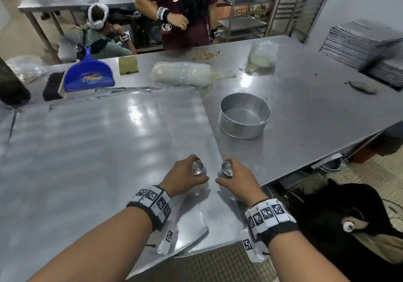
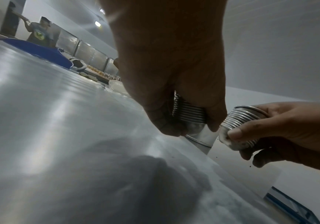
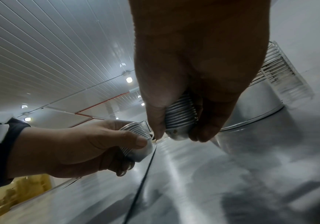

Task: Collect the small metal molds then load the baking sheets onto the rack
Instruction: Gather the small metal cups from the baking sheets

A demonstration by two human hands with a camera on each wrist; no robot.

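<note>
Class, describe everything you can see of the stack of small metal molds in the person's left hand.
The stack of small metal molds is a nested pile of shiny, silvery cups whose rolled rims show as tight ridges. The topmost cup's hollow faces up in the head view. The left hand grips it, thumb and fingers curled round its sides, above the baking sheets. Whether its base touches them is unclear.

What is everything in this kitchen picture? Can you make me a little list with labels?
left hand: grips a nested stack of small metal molds
right hand: grips a second stack of molds
under the hands: flat baking sheets on a steel table
beyond the hands: round metal pan, upright, on the table
far left: blue dustpan
far right: pile of trays
</note>
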